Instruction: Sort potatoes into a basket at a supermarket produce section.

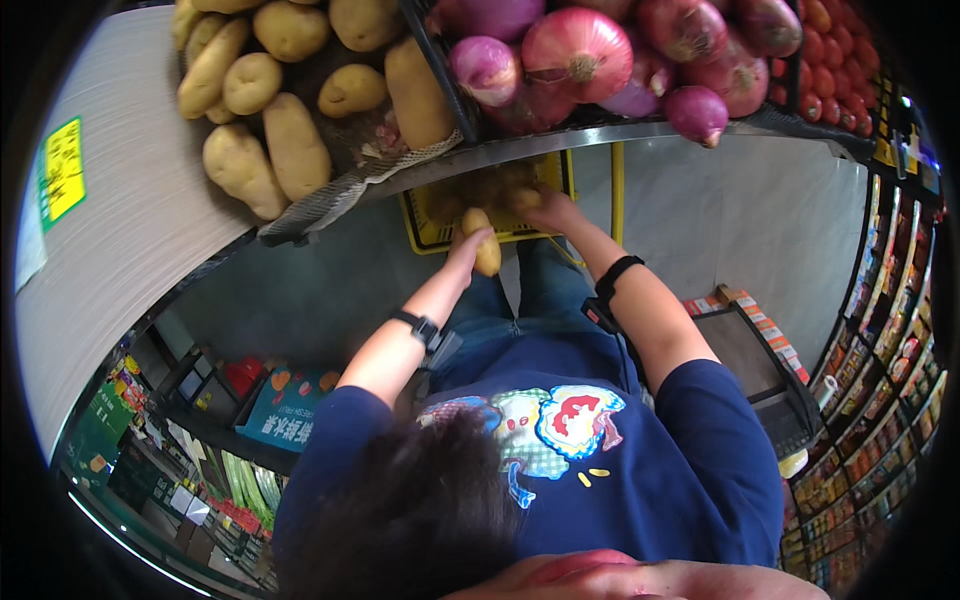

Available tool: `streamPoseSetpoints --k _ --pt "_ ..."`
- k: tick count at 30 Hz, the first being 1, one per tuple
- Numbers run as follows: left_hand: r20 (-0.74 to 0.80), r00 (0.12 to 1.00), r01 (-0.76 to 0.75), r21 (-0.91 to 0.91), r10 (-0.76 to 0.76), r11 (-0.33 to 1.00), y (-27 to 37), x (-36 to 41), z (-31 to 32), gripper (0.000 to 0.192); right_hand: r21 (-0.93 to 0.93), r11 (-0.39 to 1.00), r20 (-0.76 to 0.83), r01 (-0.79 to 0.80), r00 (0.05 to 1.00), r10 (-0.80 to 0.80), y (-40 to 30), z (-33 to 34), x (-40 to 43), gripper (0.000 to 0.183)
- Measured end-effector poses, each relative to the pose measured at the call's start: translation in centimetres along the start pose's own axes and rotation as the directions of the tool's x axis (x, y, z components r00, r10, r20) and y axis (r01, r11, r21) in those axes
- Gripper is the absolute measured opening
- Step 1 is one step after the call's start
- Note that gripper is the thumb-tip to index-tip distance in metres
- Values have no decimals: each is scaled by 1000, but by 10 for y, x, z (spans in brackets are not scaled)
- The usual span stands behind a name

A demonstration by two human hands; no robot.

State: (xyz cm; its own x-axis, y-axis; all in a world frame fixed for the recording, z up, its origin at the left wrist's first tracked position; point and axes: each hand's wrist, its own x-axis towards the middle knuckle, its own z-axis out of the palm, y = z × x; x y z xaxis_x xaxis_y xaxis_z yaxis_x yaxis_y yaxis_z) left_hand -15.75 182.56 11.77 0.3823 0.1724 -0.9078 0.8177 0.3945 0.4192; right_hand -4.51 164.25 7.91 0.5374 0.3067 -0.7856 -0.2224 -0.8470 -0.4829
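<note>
My left hand [469,251] is closed around an elongated potato [484,241], over the near rim of a yellow plastic basket [420,241]. My right hand [553,210] grips another potato [526,199] at the basket's right side. More potatoes [487,180] lie inside the basket, dim and partly blurred beneath the edge of the produce display. Above the basket, larger potatoes [291,142] rest on the display at the left, beside red onions [577,56] in a black crate.
The metal display edge [600,135] overhangs the basket. Small tomatoes [832,67] fill a crate at the upper right. A black crate [772,390] stands beside me at the right, near shelves of packaged goods [877,375]. A blue fruit carton [281,405] sits at the lower left.
</note>
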Motion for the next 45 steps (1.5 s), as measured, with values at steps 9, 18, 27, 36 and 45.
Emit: streamPoseSetpoints --k 9,18,27,36,45 --pt "33 993 96 361 -115 928 -44 123 25 62 515 841 -105 -167 961 256 50 98 24 68" --pt "252 946 28 563 -204 826 -82 125 18 82 432 899 -217 -69 960 177 94 127 46 65" --pt "433 892 -323 810 -128 490 -62 107 50 73 323 945 -208 51 978 18 78 142 17 57" --pt "558 550 -731 681 -621 -36 126 -55 -25 55 675 729 99 -111 993 59 88 58 -66 63" --pt "157 276 -848 504 948 164 257 -167 -158 12 565 798 63 212 953 -298 -111 -81 -175 47"
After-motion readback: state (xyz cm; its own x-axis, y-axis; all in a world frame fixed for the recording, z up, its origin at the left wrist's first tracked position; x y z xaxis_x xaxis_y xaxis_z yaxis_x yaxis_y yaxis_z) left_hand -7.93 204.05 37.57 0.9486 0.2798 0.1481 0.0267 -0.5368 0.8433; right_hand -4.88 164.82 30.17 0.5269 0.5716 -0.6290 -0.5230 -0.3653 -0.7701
